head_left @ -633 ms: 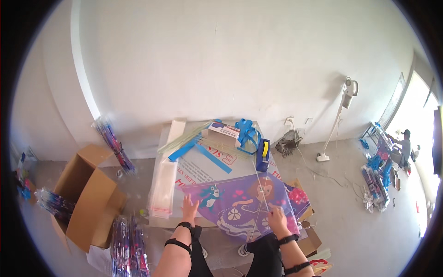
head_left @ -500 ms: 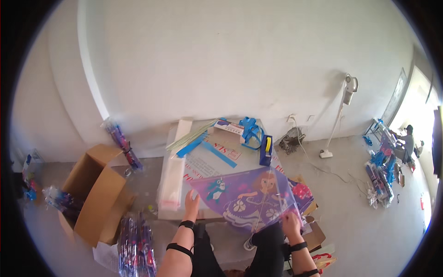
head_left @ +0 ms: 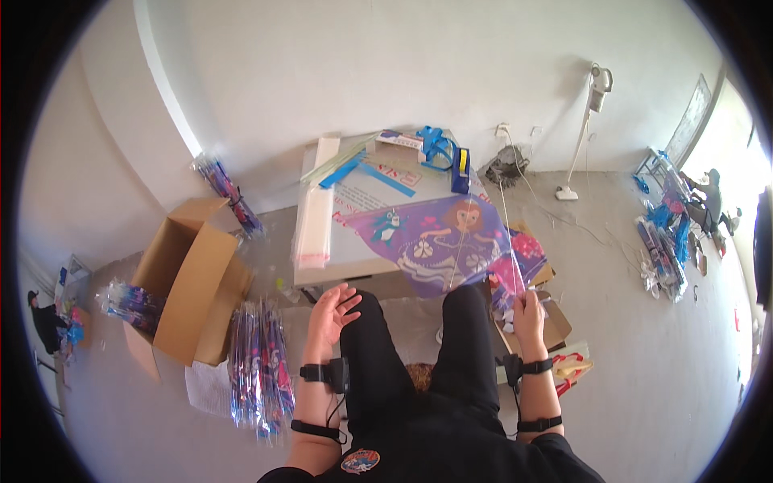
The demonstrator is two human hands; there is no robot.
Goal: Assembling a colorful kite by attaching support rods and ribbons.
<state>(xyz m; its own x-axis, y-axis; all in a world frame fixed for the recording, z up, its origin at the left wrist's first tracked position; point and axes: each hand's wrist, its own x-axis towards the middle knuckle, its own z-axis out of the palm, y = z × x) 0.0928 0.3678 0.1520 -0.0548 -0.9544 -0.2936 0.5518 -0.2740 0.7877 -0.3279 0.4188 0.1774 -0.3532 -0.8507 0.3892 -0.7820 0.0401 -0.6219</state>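
We've got left hand empty, right hand gripping a thin stick, plus a kite, tape dispenser and blue straps hogging the table.

Basic workshop, apptly: bare wall w/ rough hole, grey flr, open cardbd box, plastic-wrapped bundles, desk w/ tape dispenser & clear sleeves.

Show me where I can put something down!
Bare floor lies between the small open box and the wrapped bundles at far right. Some table space shows between the plastic sleeves and purple sheet. The table's back is crowded: sticks, white box, blue straps, tape dispenser.
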